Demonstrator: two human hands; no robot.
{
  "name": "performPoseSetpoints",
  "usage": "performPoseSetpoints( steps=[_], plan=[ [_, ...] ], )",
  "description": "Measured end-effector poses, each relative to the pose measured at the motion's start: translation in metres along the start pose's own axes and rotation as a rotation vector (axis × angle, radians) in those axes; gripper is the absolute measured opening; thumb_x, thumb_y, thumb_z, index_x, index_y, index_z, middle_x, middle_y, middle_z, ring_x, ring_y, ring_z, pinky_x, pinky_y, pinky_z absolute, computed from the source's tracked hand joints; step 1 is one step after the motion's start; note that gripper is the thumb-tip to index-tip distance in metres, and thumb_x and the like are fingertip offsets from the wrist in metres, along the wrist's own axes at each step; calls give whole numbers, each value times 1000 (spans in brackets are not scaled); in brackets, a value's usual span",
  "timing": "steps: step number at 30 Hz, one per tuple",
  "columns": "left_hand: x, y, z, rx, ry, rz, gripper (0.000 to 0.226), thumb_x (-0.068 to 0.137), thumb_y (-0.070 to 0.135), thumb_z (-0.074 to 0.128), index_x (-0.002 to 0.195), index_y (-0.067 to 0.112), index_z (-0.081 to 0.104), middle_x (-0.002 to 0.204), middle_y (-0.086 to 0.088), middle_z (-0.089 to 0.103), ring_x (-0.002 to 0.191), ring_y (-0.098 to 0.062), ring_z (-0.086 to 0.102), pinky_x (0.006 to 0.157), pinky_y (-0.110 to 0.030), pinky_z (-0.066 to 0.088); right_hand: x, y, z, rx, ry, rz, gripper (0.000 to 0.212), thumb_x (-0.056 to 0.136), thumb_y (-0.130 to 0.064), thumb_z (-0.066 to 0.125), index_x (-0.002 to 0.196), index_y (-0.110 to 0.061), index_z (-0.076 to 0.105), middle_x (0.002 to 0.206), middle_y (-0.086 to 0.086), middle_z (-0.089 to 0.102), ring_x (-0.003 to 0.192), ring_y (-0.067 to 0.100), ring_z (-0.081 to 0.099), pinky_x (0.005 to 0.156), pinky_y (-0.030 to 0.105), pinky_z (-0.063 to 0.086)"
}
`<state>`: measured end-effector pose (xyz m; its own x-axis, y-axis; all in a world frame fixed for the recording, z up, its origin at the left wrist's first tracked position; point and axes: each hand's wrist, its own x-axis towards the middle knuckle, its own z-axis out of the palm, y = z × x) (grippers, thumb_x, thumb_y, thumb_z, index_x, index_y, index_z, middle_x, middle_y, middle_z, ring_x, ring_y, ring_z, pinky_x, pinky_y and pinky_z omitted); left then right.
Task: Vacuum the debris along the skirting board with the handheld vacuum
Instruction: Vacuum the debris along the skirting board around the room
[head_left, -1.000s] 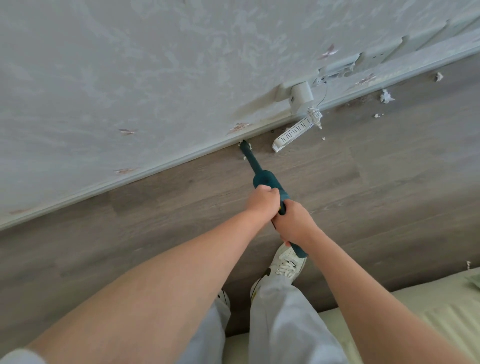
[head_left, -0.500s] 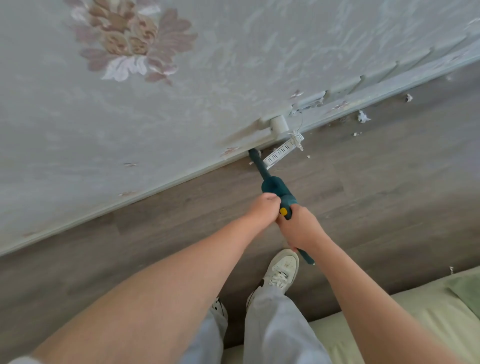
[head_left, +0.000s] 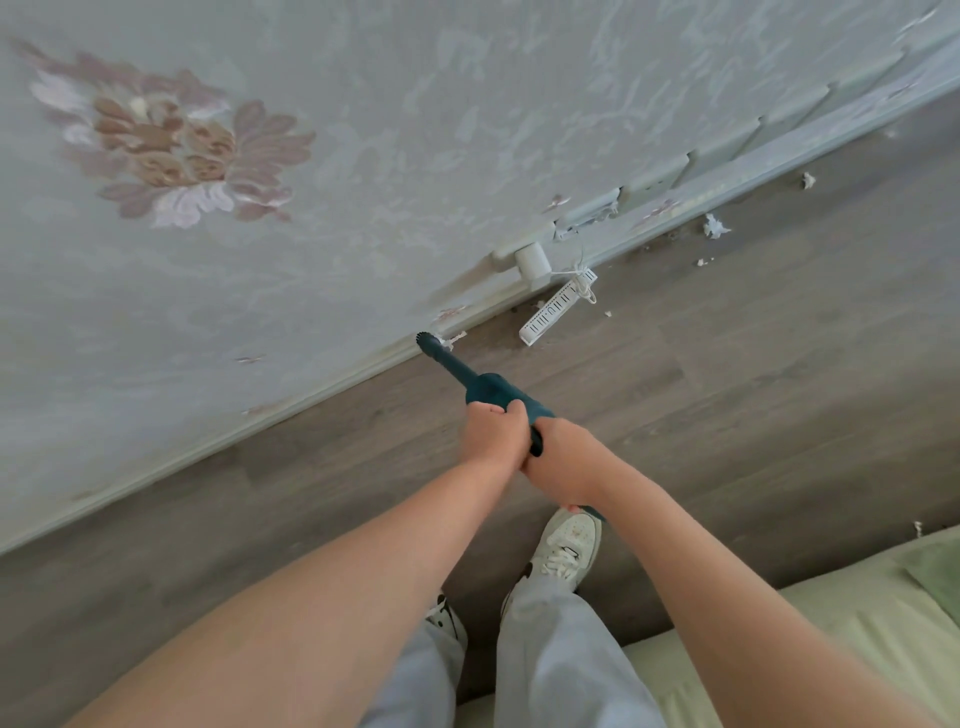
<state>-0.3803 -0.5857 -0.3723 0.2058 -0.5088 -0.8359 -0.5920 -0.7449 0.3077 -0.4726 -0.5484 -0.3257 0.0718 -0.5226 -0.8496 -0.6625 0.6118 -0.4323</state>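
Observation:
A dark teal handheld vacuum (head_left: 485, 387) points up and left, its narrow nozzle tip touching the pale skirting board (head_left: 311, 397). A small white scrap (head_left: 451, 339) lies right beside the nozzle tip. My left hand (head_left: 493, 434) grips the vacuum's body from the left. Just behind it, my right hand (head_left: 569, 462) is wrapped around the handle. More white debris (head_left: 714, 227) lies on the wooden floor farther right along the skirting board, with another scrap (head_left: 808, 180) beyond it.
A white slotted strip (head_left: 557, 307) with a thin cord lies on the floor by a white wall fitting (head_left: 532, 261). My white shoes (head_left: 566, 545) stand below the hands. A pale green cushion (head_left: 852, 623) fills the lower right corner.
The nozzle tip has shifted left along the skirting board, away from the white slotted strip. Both hands have kept their grip on the vacuum.

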Motion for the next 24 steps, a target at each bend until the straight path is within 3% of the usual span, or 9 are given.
performPoseSetpoints(
  steps=[3, 5, 9, 11, 15, 17, 18, 20, 24],
  plan=[
    [-1, 12, -9, -7, -7, 6, 33, 90, 22, 53, 61, 17, 38, 57, -5, 48, 61, -33, 50, 57, -32, 39, 7, -4, -1, 18, 52, -1, 25, 95, -23, 53, 74, -23, 39, 73, -3, 53, 65, 19, 54, 49, 26, 37],
    [1, 18, -8, 10, -44, 22, 39, 95, 18, 52, 58, 17, 41, 54, 0, 46, 54, -21, 46, 54, -29, 34, 9, 0, -4, 38, 94, 24, 25, 96, -26, 53, 74, -22, 41, 73, -2, 55, 64, 19, 55, 48, 26, 37],
    [-5, 29, 9, 18, -169, 77, 37, 96, 18, 51, 59, 19, 44, 57, -1, 48, 58, -21, 47, 62, -30, 38, 2, 18, -8, 92, 202, 88, 22, 98, -31, 53, 82, -16, 47, 73, 0, 55, 66, 20, 55, 51, 28, 38],
    [-11, 34, 18, 8, -212, 90, 22, 97, 21, 52, 75, 20, 53, 69, 2, 54, 72, -19, 52, 72, -31, 41, -2, 24, -7, 144, 252, 117, 17, 97, -27, 53, 89, -13, 50, 74, -1, 55, 65, 17, 54, 52, 28, 38],
    [-21, 36, 23, -14, -158, 89, 11, 94, 25, 56, 93, 15, 60, 89, -1, 65, 91, -24, 60, 83, -33, 46, -2, 22, -10, 44, 147, 94, 4, 95, -15, 51, 95, -15, 47, 70, -4, 53, 55, 11, 51, 43, 23, 39],
    [-17, 31, 19, -13, -101, 81, 19, 86, 27, 56, 81, 9, 61, 89, -19, 68, 86, -37, 62, 81, -42, 51, -1, 15, -13, 43, 94, 57, 5, 94, -12, 50, 95, -16, 47, 72, -2, 56, 53, 16, 57, 42, 27, 47],
    [-16, 31, 16, -15, -92, 81, 22, 86, 24, 54, 67, 12, 53, 74, -22, 61, 72, -39, 56, 70, -43, 48, 0, 13, -13, 55, 82, 46, 3, 94, -13, 49, 94, -16, 48, 74, -1, 57, 54, 17, 58, 42, 28, 48],
    [-12, 27, 10, 1, -105, 71, 36, 91, 17, 52, 57, 20, 39, 55, -7, 44, 56, -26, 41, 58, -36, 35, 2, 10, -14, 74, 79, 51, 6, 96, -17, 50, 90, -15, 49, 74, 0, 56, 53, 17, 57, 43, 27, 45],
    [-3, 22, 8, 33, -168, 44, 15, 98, 25, 51, 84, 26, 52, 85, -2, 58, 82, -22, 55, 79, -40, 52, 3, 13, -1, 116, 137, 80, 20, 99, -30, 51, 88, -14, 48, 80, 1, 59, 68, 18, 56, 60, 30, 46]
  ],
)
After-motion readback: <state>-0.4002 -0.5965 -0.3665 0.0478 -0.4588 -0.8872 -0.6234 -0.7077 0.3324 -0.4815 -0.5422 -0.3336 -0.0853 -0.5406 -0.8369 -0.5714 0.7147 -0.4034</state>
